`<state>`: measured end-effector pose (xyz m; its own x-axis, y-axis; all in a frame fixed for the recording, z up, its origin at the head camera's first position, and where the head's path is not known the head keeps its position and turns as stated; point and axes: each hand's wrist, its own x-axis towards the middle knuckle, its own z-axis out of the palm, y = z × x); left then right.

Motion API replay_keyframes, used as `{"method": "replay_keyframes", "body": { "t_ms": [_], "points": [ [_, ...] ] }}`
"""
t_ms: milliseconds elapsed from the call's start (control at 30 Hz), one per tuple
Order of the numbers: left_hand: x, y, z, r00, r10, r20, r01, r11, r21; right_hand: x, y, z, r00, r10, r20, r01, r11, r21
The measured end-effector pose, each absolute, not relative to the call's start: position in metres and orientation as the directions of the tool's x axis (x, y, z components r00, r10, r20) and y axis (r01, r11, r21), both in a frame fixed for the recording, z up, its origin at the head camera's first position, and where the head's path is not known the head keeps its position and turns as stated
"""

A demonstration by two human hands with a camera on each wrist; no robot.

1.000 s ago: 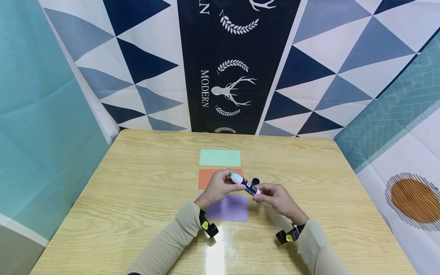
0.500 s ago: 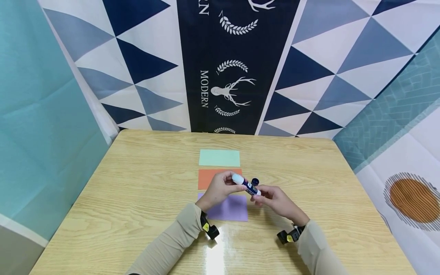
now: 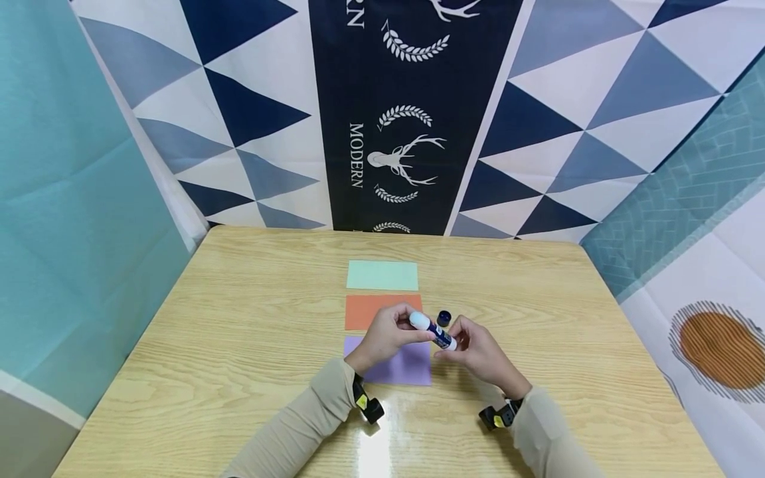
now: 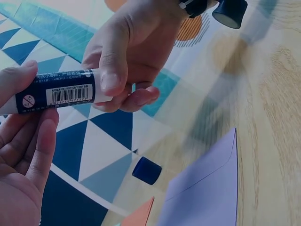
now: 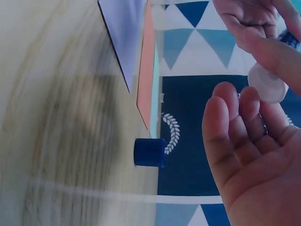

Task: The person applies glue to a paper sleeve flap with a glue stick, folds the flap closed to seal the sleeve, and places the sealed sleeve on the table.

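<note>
An uncapped glue stick (image 3: 442,336), dark blue with white ends, is held in the air between both hands, tilted with its white tip up and to the left. My left hand (image 3: 388,335) pinches the barrel between thumb and fingers. At the lower end, my right hand (image 3: 483,353) has its thumb on the white base (image 4: 103,84), with fingers behind it. The dark blue cap (image 3: 444,318) stands on the table just beyond the right hand. Below the left hand lies a purple envelope (image 3: 412,373), partly hidden by that hand; its flap line shows in the left wrist view.
Beyond the purple envelope, an orange envelope-like rectangle (image 3: 366,311) and a pale green one (image 3: 382,275) lie in a column on the wooden table (image 3: 239,318). A patterned curtain (image 3: 263,119) hangs behind the table's far edge.
Both hands and the glue stick have shifted slightly right and nearer to me. The right hand's fingers have changed position around the base. The cap and the coloured rectangles have stayed put.
</note>
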<state>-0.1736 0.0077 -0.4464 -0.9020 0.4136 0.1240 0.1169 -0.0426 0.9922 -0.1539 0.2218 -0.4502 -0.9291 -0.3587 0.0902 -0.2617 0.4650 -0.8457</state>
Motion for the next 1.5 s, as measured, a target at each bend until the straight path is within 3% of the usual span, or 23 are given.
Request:
{"method": "replay_keyframes", "body": {
  "t_ms": [133,300,400,533,700,800,967,1133,1267,1367,1500],
  "points": [
    [-0.174,0.007,-0.446,-0.909,0.402,0.112,0.097,-0.056,0.994,-0.155,0.222,-0.449,-0.898,-0.433,0.072,-0.260,0.393,-0.882],
    [-0.176,0.002,-0.443,-0.905,0.410,0.117,0.088,-0.090,0.992,-0.157,0.228,-0.446,-0.778,-0.626,0.057,-0.248,0.222,-0.943],
    [-0.176,0.000,-0.441,-0.893,0.430,0.133,0.097,-0.106,0.990,-0.158,0.231,-0.445,-0.736,-0.674,0.064,-0.245,0.177,-0.953],
    [-0.176,-0.001,-0.441,-0.881,0.448,0.149,0.110,-0.113,0.988,-0.157,0.232,-0.446,-0.780,-0.620,0.084,-0.252,0.189,-0.949],
    [-0.174,0.002,-0.442,-0.885,0.437,0.160,0.136,-0.085,0.987,-0.152,0.222,-0.450,-0.900,-0.418,0.125,-0.293,0.367,-0.883],
    [-0.174,0.006,-0.442,-0.893,0.425,0.146,0.129,-0.068,0.989,-0.150,0.215,-0.452,-0.937,-0.317,0.143,-0.275,0.422,-0.864],
    [-0.175,0.007,-0.439,-0.905,0.405,0.126,0.109,-0.064,0.992,-0.152,0.216,-0.450,-0.918,-0.385,0.094,-0.221,0.300,-0.928],
    [-0.179,-0.001,-0.437,-0.903,0.411,0.128,0.108,-0.073,0.991,-0.154,0.228,-0.446,-0.814,-0.571,0.105,-0.250,0.181,-0.951],
    [-0.180,-0.005,-0.439,-0.883,0.443,0.153,0.128,-0.087,0.988,-0.155,0.232,-0.444,-0.762,-0.636,0.122,-0.279,0.151,-0.948],
    [-0.179,-0.004,-0.440,-0.877,0.454,0.159,0.129,-0.096,0.987,-0.154,0.233,-0.444,-0.781,-0.613,0.124,-0.282,0.168,-0.945],
    [-0.177,-0.002,-0.440,-0.884,0.444,0.143,0.121,-0.078,0.990,-0.151,0.231,-0.446,-0.855,-0.507,0.106,-0.275,0.270,-0.923]
  ]
}}
